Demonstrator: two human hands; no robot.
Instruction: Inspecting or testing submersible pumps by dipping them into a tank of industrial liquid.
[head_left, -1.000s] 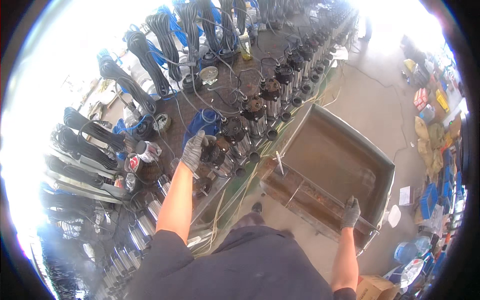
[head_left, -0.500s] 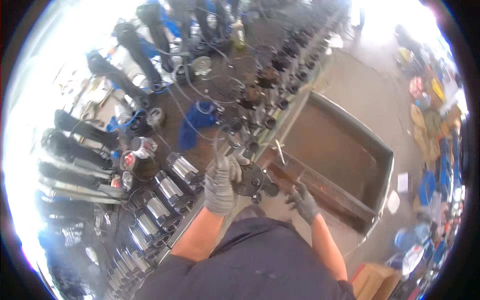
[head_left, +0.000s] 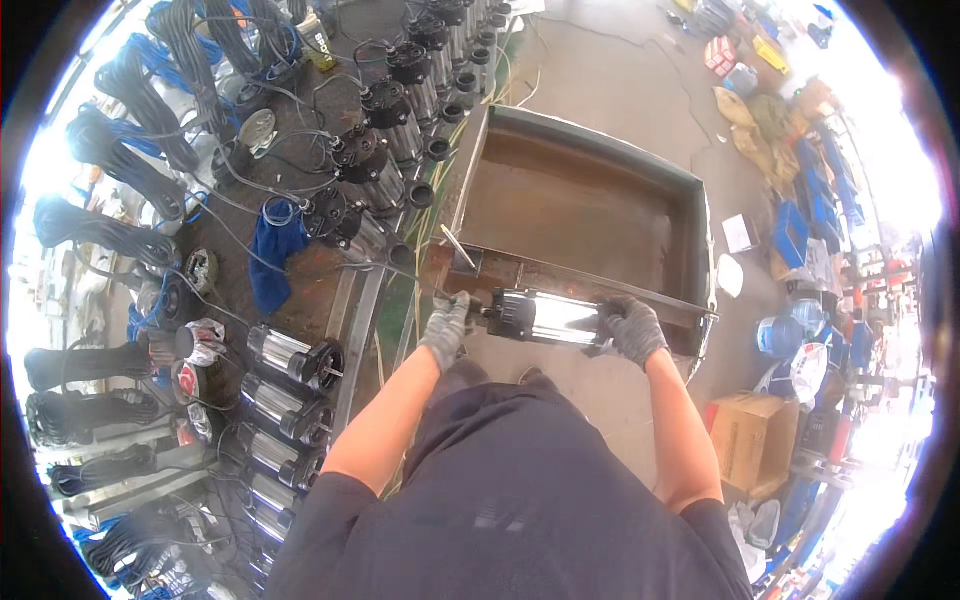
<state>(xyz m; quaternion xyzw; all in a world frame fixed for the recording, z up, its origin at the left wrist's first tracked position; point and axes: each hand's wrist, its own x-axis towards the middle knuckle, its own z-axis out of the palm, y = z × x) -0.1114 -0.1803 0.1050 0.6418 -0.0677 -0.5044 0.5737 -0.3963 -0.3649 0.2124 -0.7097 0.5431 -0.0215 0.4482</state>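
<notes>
A submersible pump with a shiny metal barrel and black ends lies level in front of me, just off the near side of a metal tank. My left hand, in a grey glove, is closed at its left end, around the handle or cable there; the exact grip is hard to make out. At the opposite end my gloved right hand is wrapped round the black base. Brown liquid seems to fill the tank. A pale stick leans at the tank's left corner.
Upright pumps line the bench edge at the left, with more pumps lying nearer. Behind them are a blue cloth and black cable coils. A cardboard box stands on the floor at right.
The pump has swung from end-on to lying crosswise. My right hand, apart from it before, now grips its base. The whole view has shifted, and the tank appears further left.
</notes>
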